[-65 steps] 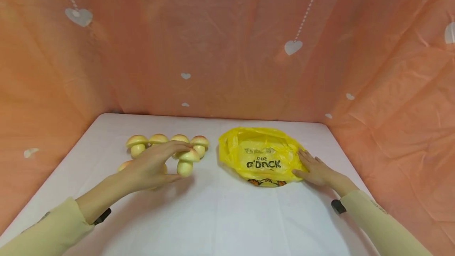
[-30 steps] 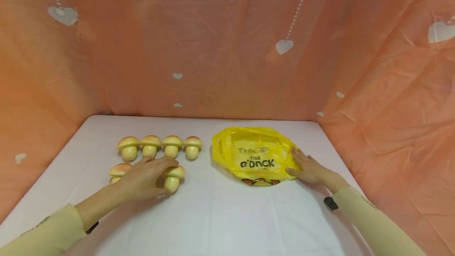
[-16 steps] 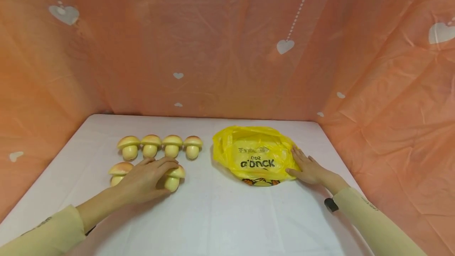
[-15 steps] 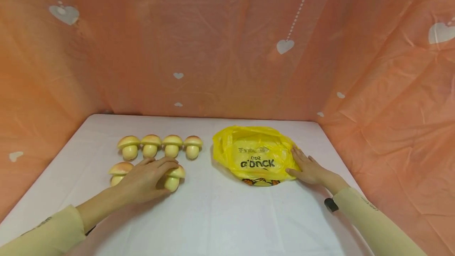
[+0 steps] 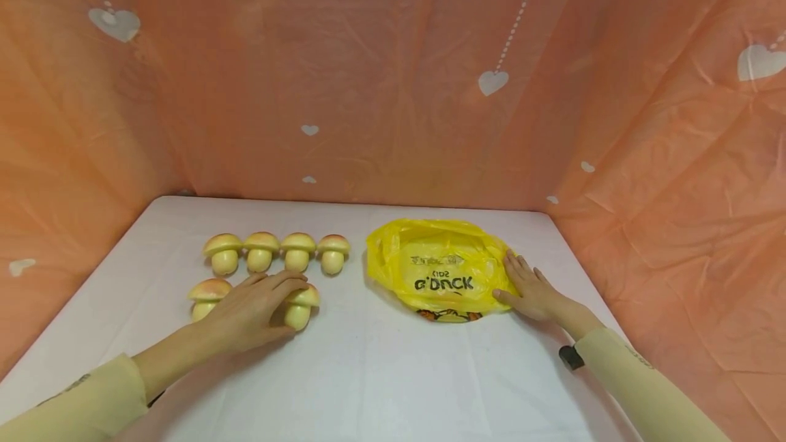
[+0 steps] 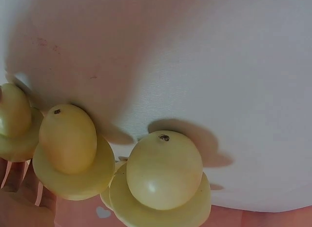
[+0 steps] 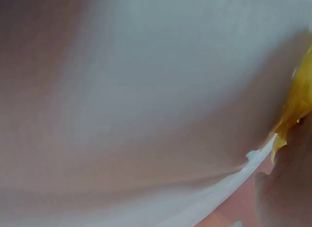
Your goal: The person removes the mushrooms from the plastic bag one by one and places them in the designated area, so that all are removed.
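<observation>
My left hand (image 5: pixel 248 312) curls around a mushroom-shaped toy (image 5: pixel 299 312) with a cream stem, finger and thumb at its sides, at the right end of the front row. Another mushroom (image 5: pixel 209 295) in that row stands left of the hand, partly covered. In the left wrist view, the fingers (image 6: pixel 24 198) touch the leftmost mushroom (image 6: pixel 14 122); other mushrooms (image 6: pixel 163 173) stand beside it. My right hand (image 5: pixel 534 292) lies with straight fingers on the right edge of a yellow plastic bag (image 5: pixel 442 268), whose mouth gapes. In the right wrist view only a strip of the bag (image 7: pixel 298 93) shows.
Several mushrooms with reddish tops (image 5: pixel 260 251) form a back row behind my left hand. All stand on a white-covered table (image 5: pixel 393 380). Orange cloth with white hearts (image 5: pixel 399 87) encloses the table at the back and sides.
Since the earliest frame, my left hand has brought the mushroom left and down onto the table, into the front row. Over the last second both hands stay nearly still; the right keeps touching the bag.
</observation>
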### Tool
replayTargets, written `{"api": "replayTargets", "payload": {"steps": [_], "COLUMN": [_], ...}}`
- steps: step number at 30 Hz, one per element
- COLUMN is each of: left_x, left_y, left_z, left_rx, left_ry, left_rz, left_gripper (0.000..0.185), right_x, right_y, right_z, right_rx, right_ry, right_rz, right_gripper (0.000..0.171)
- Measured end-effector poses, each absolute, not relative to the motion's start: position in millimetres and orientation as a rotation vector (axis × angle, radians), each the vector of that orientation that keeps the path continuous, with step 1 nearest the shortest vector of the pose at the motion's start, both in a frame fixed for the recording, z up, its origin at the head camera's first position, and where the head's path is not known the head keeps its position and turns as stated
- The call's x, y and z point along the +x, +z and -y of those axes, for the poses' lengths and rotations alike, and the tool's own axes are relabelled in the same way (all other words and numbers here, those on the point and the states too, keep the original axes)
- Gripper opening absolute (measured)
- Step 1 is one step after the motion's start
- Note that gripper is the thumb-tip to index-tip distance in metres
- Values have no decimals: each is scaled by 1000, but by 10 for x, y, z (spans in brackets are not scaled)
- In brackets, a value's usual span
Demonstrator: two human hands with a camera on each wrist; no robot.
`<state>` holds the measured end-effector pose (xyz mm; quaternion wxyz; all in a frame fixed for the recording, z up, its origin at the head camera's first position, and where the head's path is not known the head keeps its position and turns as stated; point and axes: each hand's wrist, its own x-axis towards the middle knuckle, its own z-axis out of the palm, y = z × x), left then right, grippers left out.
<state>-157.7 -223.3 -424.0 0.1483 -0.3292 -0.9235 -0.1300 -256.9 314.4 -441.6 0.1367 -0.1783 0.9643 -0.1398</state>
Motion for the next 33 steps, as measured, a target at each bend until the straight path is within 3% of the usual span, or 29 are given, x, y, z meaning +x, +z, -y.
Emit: {"api": "replayTargets", "payload": {"steps": [19,33], "left_x": [-1607,-1457], "left_y": [-4213,-3898], "left_z": [2219,2681], "left_rx": [-913,-480], "left_ry": [-434,-258], "left_rz": [2647,2719], "left_gripper": [75,93], "right_x": [-2513,-2386], "right_y": [-4309,-3965], "right_z": [-3236,-3343], "right_rx": [-590,-472], "right_ry": [-432,-563], "right_rz": [-2996,-3231], "right_gripper": [86,78]}}
